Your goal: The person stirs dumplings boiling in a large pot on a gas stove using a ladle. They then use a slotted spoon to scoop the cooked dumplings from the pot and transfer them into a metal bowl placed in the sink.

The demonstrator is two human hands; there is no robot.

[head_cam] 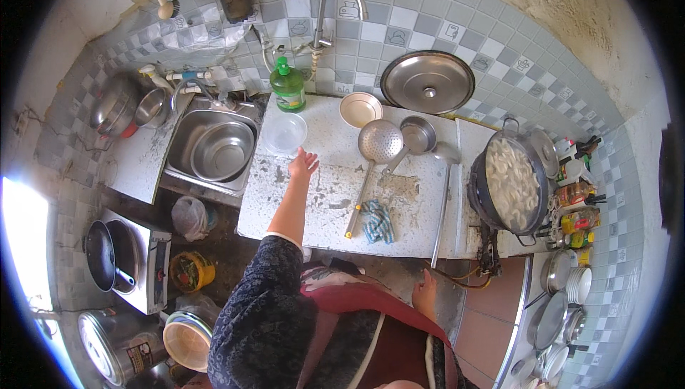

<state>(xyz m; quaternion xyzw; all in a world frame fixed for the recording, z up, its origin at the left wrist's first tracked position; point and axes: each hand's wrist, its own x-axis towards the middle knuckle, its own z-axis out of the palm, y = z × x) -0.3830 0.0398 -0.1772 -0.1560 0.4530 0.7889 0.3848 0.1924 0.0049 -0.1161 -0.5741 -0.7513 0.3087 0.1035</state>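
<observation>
My left hand (303,164) reaches over the worn white counter (332,191), empty, its fingers apart. Just beyond the fingertips sits a clear plastic bowl (285,133); whether they touch its rim I cannot tell. Behind that bowl stands a green pump bottle of dish soap (288,87). Low by my body, off the counter's front edge, my right hand (424,294) hangs with nothing visible in it. Closest to it is the handle end of a metal ladle (446,152). A perforated skimmer (380,142), a small saucepan (418,135) and a striped cloth (378,221) lie between.
At right, a wok (479,196) full of dumplings (511,186) sits on a burner. A cream bowl (361,110) and a leaning steel lid (428,83) are at the back. The left sink (184,121) holds a steel basin (223,151). A yellow bucket (206,273) stands on the floor.
</observation>
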